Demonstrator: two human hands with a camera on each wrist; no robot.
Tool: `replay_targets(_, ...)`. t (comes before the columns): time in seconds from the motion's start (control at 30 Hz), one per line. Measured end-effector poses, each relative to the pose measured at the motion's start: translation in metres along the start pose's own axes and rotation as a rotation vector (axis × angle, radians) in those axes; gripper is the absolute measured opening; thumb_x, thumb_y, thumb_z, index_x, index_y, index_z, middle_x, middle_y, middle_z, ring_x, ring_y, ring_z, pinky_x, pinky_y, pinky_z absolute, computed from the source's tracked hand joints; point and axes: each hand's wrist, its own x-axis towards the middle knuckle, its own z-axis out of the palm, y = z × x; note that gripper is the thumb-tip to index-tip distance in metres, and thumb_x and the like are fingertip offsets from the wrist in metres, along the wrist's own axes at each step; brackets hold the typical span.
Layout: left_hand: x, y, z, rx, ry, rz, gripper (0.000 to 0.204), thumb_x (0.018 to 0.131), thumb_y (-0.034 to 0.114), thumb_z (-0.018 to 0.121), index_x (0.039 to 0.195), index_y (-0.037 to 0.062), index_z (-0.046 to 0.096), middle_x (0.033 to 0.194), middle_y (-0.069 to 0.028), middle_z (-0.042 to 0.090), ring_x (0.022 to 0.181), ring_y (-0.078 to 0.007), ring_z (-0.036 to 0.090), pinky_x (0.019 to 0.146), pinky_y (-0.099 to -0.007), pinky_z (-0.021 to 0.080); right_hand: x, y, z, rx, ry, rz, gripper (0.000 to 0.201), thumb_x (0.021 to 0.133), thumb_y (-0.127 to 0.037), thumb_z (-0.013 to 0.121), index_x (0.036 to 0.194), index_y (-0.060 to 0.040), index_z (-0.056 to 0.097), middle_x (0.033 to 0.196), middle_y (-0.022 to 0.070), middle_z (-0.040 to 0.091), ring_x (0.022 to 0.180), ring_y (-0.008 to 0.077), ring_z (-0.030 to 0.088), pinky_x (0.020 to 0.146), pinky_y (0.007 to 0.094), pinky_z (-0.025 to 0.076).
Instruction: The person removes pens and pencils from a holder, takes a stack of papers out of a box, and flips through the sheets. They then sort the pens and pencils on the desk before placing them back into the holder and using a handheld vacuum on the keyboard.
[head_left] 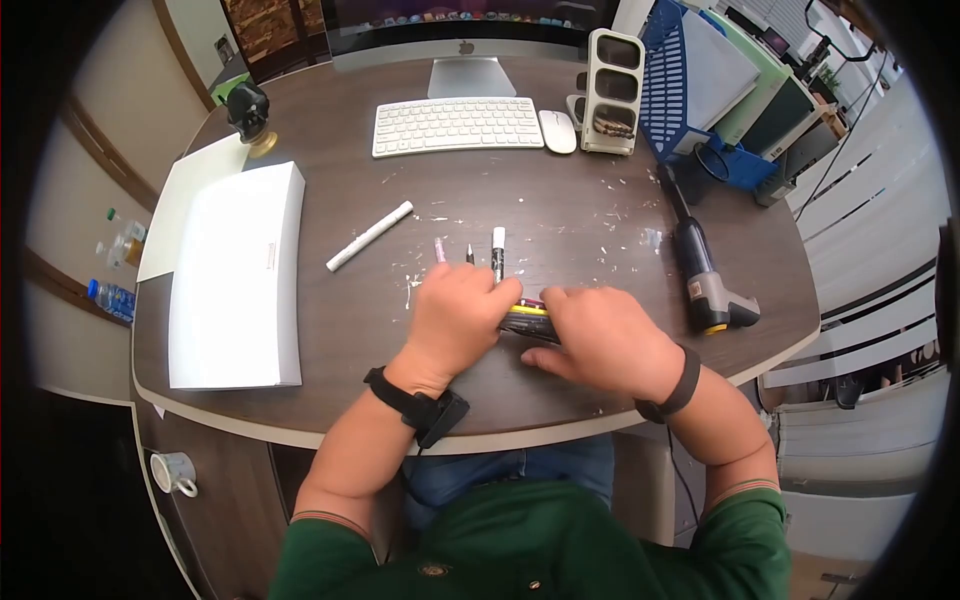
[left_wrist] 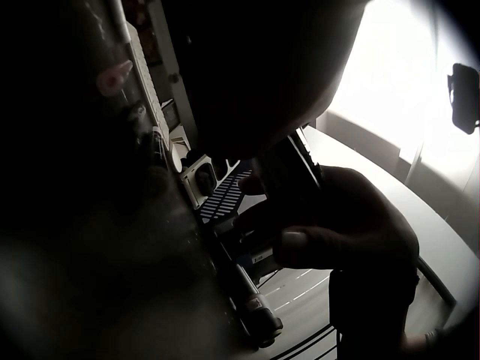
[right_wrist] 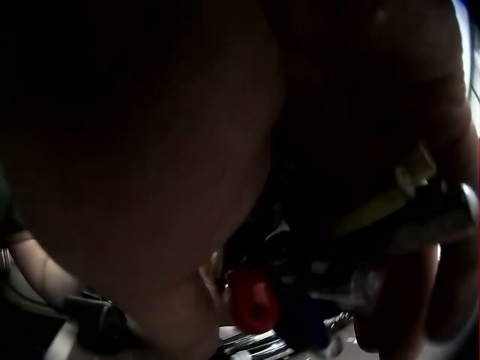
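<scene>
My left hand point(head_left: 455, 315) grips a bundle of pens point(head_left: 530, 322), yellow and black ones showing, low over the desk. At the bundle's right end, my right hand point(head_left: 620, 335) curls its fingers over the pens, its thumb sticking out below. Seen from the right wrist, a red pen end point(right_wrist: 253, 301) and a yellow pen point(right_wrist: 375, 210) lie among dark ones. Just beyond the left hand are a pink-tipped pen point(head_left: 439, 249), a dark pen tip point(head_left: 470, 254) and a black marker with a white cap point(head_left: 498, 250). A white marker point(head_left: 370, 236) lies farther left.
A white paper stack point(head_left: 235, 275) lies at left. Behind are a keyboard point(head_left: 457, 125), mouse point(head_left: 557, 131), beige holder point(head_left: 612, 90) and blue file rack point(head_left: 672, 85). A handheld vacuum-like tool point(head_left: 700, 265) lies at right. White scraps point(head_left: 620, 228) dot the brown desk point(head_left: 345, 340).
</scene>
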Motion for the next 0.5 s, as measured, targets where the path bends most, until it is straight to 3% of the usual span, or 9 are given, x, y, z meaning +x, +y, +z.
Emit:
replay_targets(0.1, -0.002, 0.006, 0.004, -0.018, -0.005, 0.04, 0.021, 0.064, 0.007, 0.072, 0.08, 0.0156, 0.06, 0.069, -0.0007, 0.052, 0.069, -0.0222, 0.058, 0.063, -0.0367, 0.04, 0.002, 0.005, 0.003, 0.076, -0.078, -0.062, 0.051, 0.087, -0.042, 0.075, 0.103, 0.0036, 0.057, 0.08, 0.025, 0.068, 0.076, 0.0464, 0.067, 0.07, 0.053, 0.054)
replay_targets(0.33, -0.002, 0.008, 0.011, -0.049, 0.001, 0.059, 0.02, 0.065, 0.007, 0.071, 0.079, 0.013, 0.059, 0.068, -0.0002, 0.051, 0.069, -0.0217, 0.057, 0.066, -0.0357, 0.041, 0.008, 0.008, 0.019, 0.189, -0.073, -0.016, 0.04, 0.091, -0.03, 0.069, 0.103, 0.0049, 0.054, 0.081, 0.0263, 0.068, 0.079, 0.0468, 0.067, 0.073, 0.0541, 0.053)
replay_targets(0.43, -0.001, 0.01, 0.002, -0.051, -0.044, 0.003, 0.031, 0.062, 0.005, 0.071, 0.092, 0.0111, 0.065, 0.081, -0.0017, 0.061, 0.08, -0.0233, 0.062, 0.073, -0.0373, 0.046, 0.005, 0.012, 0.017, 0.227, -0.051, -0.019, 0.04, 0.091, -0.029, 0.07, 0.106, 0.0035, 0.052, 0.08, 0.0271, 0.067, 0.078, 0.0487, 0.065, 0.07, 0.0548, 0.052)
replay_targets(0.5, 0.005, 0.013, -0.003, -0.096, 0.074, -0.014, 0.05, 0.063, 0.004, 0.074, 0.112, 0.009, 0.065, 0.101, -0.0073, 0.065, 0.095, -0.0261, 0.064, 0.082, -0.0391, 0.047, 0.003, 0.015, 0.01, 0.279, -0.035, -0.02, 0.039, 0.09, -0.028, 0.071, 0.104, 0.0034, 0.052, 0.08, 0.0273, 0.066, 0.077, 0.0488, 0.064, 0.069, 0.0536, 0.052)
